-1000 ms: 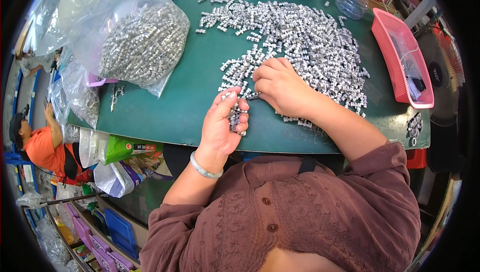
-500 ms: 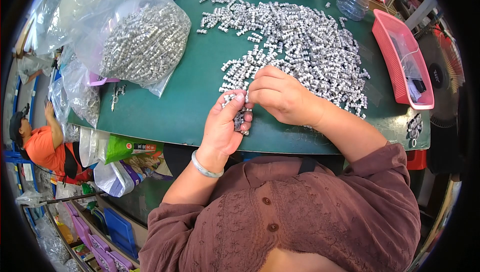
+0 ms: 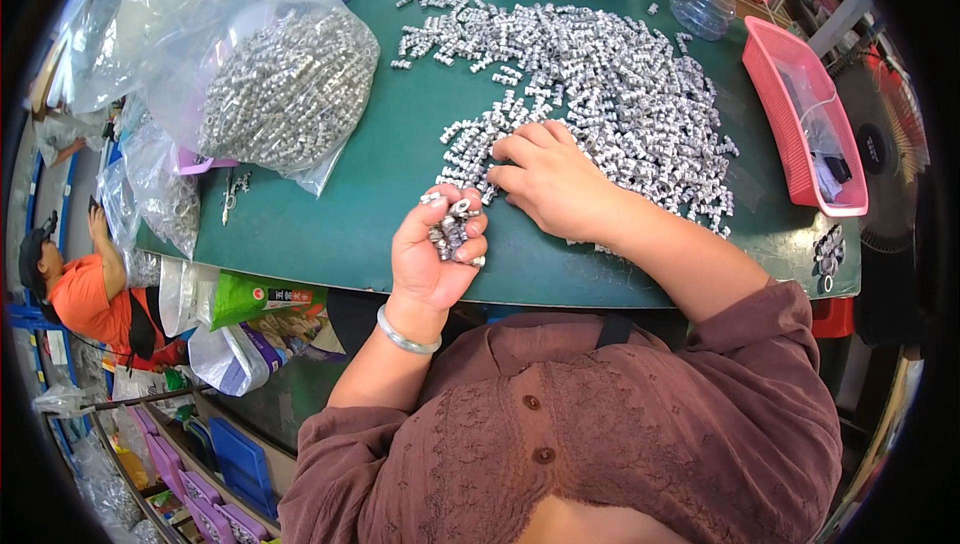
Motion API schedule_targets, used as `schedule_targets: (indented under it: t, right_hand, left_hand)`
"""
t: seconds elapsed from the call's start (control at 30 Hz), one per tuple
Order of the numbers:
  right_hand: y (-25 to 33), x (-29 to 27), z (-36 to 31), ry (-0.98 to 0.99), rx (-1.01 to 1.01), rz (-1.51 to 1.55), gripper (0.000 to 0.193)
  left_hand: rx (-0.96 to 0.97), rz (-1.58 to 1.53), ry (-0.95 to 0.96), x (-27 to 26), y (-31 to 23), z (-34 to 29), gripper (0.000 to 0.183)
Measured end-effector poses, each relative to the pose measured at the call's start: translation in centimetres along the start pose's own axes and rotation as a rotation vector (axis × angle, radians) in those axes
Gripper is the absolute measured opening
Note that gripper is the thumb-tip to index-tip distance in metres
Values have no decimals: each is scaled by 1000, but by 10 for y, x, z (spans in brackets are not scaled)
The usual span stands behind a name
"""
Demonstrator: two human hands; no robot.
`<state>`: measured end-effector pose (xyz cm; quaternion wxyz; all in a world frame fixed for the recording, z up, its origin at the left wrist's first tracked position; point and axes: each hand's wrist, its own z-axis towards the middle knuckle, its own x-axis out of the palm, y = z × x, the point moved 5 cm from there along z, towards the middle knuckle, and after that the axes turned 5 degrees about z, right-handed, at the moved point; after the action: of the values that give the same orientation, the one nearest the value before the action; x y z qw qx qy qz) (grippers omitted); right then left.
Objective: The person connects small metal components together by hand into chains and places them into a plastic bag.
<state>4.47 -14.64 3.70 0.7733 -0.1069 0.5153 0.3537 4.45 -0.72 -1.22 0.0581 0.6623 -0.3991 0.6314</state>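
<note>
Green table (image 3: 290, 229): left hand (image 3: 428, 262) cups parts (image 3: 447, 235); right hand (image 3: 555, 182) perhaps touches pile (image 3: 640, 94).

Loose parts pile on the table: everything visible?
The pile is a broad, uneven spread of small, ribbed, silvery, metallic-looking pieces, lying at mixed angles on the green tabletop. It is dense toward the right, sparser with strays toward its far left. The right hand is over its near part; fingertip contact is unclear.

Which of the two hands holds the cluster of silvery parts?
The left hand, wearing the bracelet, holds this cluster; the right hand, with bare wrist, is palm down beside the pile.
</note>
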Motion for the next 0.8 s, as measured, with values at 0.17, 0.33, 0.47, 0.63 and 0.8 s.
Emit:
schedule_targets:
  t: [0.17, 0.33, 0.47, 0.63, 0.8]
  right_hand:
    - [-4, -1, -1, 69, 44, 102, 16]
    - [-3, 1, 0, 59, 43, 86, 10]
    - [-4, 2, -1, 73, 36, 71, 7]
    - [-1, -10, 1, -76, 9, 285, 8]
    - [2, -12, 2, -107, -36, 415, 11]
  left_hand:
    - [34, 16, -3, -3, -7, -2, 14]
    - [53, 75, -55, -3, -9, -6, 14]
    - [34, 153, -76, -3, -8, -6, 15]
    - [42, 439, -263, 6, -6, -7, 16]
    - [29, 470, -270, 6, -3, -5, 17]
